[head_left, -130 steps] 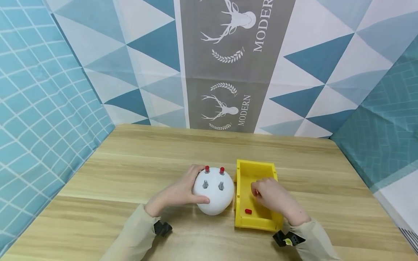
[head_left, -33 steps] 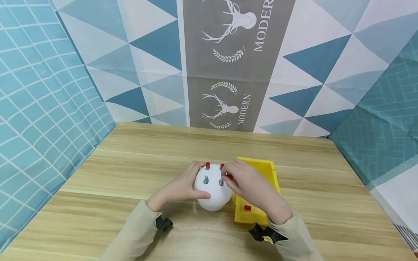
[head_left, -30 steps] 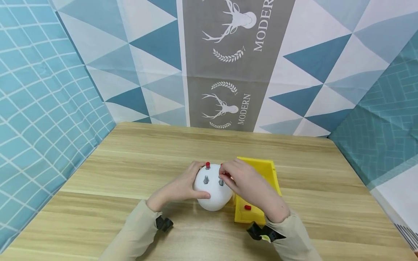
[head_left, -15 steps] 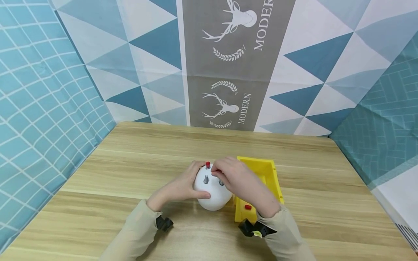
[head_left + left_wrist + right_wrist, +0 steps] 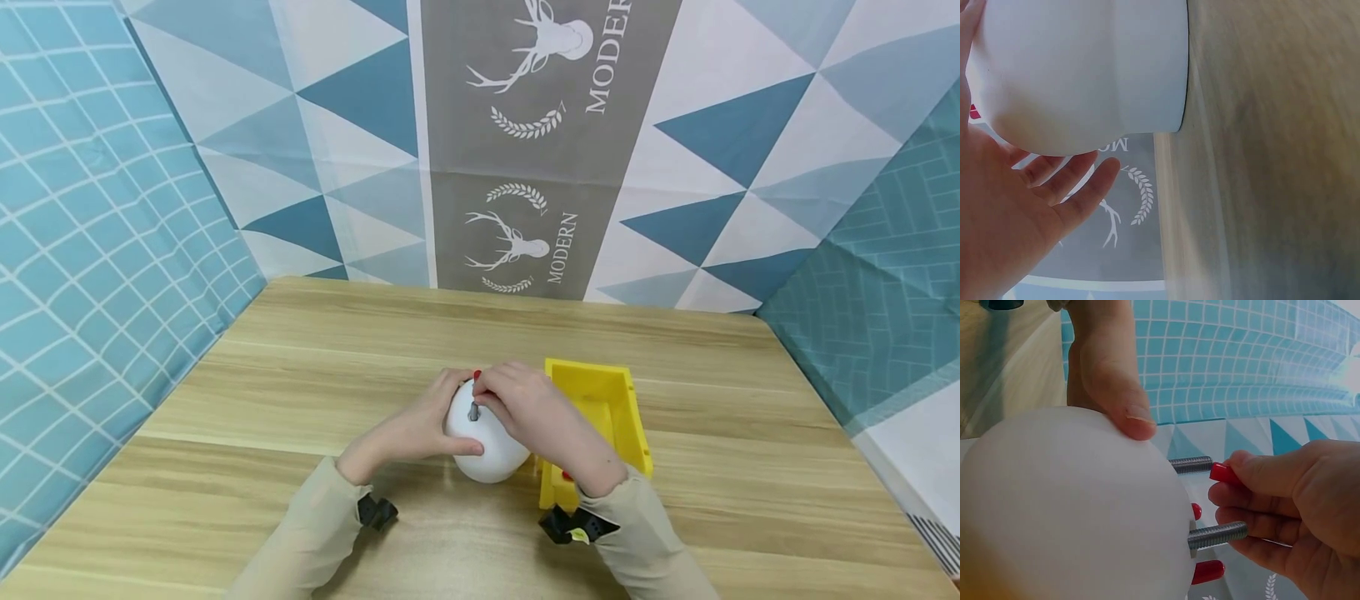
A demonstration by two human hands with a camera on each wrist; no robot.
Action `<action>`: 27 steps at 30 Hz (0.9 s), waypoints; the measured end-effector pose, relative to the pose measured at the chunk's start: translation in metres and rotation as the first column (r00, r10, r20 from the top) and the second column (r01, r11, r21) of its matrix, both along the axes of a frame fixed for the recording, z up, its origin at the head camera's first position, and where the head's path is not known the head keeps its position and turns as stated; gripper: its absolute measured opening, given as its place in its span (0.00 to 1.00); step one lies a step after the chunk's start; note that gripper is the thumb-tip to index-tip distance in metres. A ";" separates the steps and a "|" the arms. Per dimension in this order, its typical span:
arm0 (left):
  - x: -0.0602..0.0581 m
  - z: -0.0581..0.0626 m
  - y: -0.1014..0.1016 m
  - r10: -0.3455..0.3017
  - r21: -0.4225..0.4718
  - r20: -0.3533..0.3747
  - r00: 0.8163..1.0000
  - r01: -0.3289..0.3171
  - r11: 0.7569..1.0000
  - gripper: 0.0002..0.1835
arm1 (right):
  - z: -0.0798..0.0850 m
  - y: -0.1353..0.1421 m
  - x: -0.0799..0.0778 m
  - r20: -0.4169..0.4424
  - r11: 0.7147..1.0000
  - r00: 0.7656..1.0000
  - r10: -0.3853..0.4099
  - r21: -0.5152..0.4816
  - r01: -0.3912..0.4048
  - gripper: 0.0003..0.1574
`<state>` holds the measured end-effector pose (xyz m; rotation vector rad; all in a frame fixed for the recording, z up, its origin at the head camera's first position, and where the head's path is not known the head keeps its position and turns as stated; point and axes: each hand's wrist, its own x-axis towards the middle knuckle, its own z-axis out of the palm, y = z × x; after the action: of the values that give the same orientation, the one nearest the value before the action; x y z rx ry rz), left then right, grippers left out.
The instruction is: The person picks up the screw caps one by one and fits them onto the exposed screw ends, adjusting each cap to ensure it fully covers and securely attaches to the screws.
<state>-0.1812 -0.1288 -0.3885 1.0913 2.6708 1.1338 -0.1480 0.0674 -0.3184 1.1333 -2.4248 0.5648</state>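
The dome [image 5: 487, 460], white and flat-based, stood on the table [image 5: 337, 329] about midway between its left and right edges, well apart from the far edge. The left hand [image 5: 412, 429] held the dome from its left side, the thumb laid across the near face and the other fingers spread round the far side.

Four bolts rose from the dome. Seen from the right wrist, the two farther ones wore red sleeves [image 5: 1209, 572], while the near left bolt [image 5: 1192, 465] and the near right bolt [image 5: 1217, 535] showed grey thread. The right hand [image 5: 528, 412] pinched a red cap [image 5: 1225, 474] between thumb and forefinger, right at the tip of the near left bolt; whether the cap had slipped over the thread I could not tell. Its remaining fingers were curled loosely beneath.

Just to the right of the dome, with its long side running towards the table's far edge, sat the bin [image 5: 637, 425], yellow and open-topped. A spare cap [image 5: 567, 476] lay in its near left corner, partly hidden by the right forearm. Both wrists carried black cameras [image 5: 377, 512] over pale cuffs [image 5: 330, 492]. Behind the table's far edge hung a patterned cloth [image 5: 352, 167] with triangles and stag heads.
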 end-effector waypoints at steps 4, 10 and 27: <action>-0.001 0.001 0.000 -0.002 0.002 0.011 1.000 0.002 1.000 0.47 | -0.001 -0.001 0.000 -0.030 1.000 0.999 0.015 0.000 -0.015 0.04; -0.001 0.000 0.000 -0.010 0.003 -0.007 1.000 0.010 1.000 0.46 | -0.003 -0.004 0.000 -0.078 1.000 0.997 0.026 0.009 -0.025 0.04; -0.003 -0.001 0.001 0.003 -0.011 -0.028 1.000 -0.003 1.000 0.46 | -0.006 -0.010 0.001 -0.237 0.992 0.972 0.003 0.121 0.027 0.07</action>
<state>-0.1838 -0.1279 -0.3892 1.1105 2.6971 1.1117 -0.1470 0.0576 -0.3247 1.1624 -2.2833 0.2607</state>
